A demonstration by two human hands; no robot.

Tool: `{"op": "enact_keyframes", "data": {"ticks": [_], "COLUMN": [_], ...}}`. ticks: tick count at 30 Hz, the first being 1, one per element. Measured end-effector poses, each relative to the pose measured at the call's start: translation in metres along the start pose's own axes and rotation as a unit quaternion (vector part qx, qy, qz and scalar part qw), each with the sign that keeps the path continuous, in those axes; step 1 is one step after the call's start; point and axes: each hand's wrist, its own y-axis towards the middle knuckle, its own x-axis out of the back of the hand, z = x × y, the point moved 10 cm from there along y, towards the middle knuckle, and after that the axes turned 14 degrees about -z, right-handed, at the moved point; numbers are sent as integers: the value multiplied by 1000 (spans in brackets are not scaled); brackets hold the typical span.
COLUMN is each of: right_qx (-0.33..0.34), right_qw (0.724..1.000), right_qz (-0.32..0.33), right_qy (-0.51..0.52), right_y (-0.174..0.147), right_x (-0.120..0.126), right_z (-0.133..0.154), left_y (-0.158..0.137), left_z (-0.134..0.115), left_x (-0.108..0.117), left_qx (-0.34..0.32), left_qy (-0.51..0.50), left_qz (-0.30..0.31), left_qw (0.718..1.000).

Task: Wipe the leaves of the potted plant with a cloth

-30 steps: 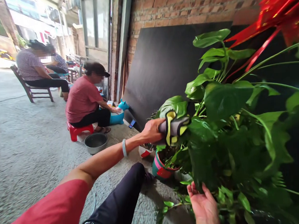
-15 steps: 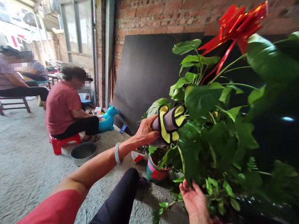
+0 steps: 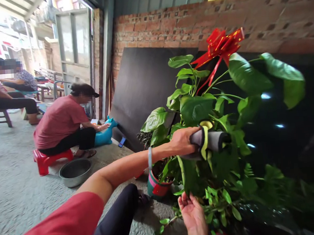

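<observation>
Both hands work the potted plant (image 3: 199, 109): the left hand (image 3: 182, 141) grips a grey-and-yellow cloth (image 3: 211, 141) lying sideways across the leaves, while the right hand (image 3: 192, 213) waits open-palmed below, nearer the stems.

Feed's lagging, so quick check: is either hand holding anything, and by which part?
Left hand grips a grey-and-yellow cloth by its near end, among the plant leaves. Right hand is open, holding nothing.
</observation>
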Motion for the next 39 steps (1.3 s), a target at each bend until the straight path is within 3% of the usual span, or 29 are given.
{"op": "enact_keyframes", "data": {"ticks": [2, 3, 5, 7, 9, 12, 16, 20, 24, 28, 33, 36, 39], "right_qx": [-40, -57, -85, -107, -123, -140, -140, -54, 56, 110, 110, 125, 117], "right_qw": [998, 997, 994, 991, 989, 986, 986, 998, 996, 989, 979, 967, 972], "right_qz": [-37, -50, -60, -57, -56, -74, -75, -8, -15, -23, 4, -19, -8], "right_qy": [22, 31, 42, 49, 54, 57, 46, -17, -67, -101, -174, -219, -204], "right_y": [-6, -11, -20, -28, -34, -38, -44, -62, -79, -83, -80, -85, -90], "right_x": [1, 1, 2, 5, 11, 26, 36, 23, 21, 29, 36, 43, 40], "right_z": [-11, -15, -21, -23, -23, -25, -27, -17, -3, 8, 12, 10, 0], "left_y": [20, 24, 13, -24, -69, -115, -141, -158, -189, -202, -196, -183, -182], "left_z": [-7, -5, 11, 36, 60, 85, 91, 78, 45, 20, 33, 54, 47], "left_x": [-18, -35, -81, -120, -136, -128, -107, -95, -101, -99, -90, -75, -70], "left_qx": [-39, -49, -55, -50, -25, 30, 79, 126, 107, 82, 104, 145, 143], "left_qy": [55, 88, 152, 191, 191, 174, 158, 149, 124, 70, 3, 13, 17], "left_qz": [-33, -15, 102, 261, 375, 421, 386, 313, 304, 277, 256, 184, 156], "left_qw": [997, 995, 982, 945, 907, 890, 905, 929, 939, 955, 961, 972, 977]}}
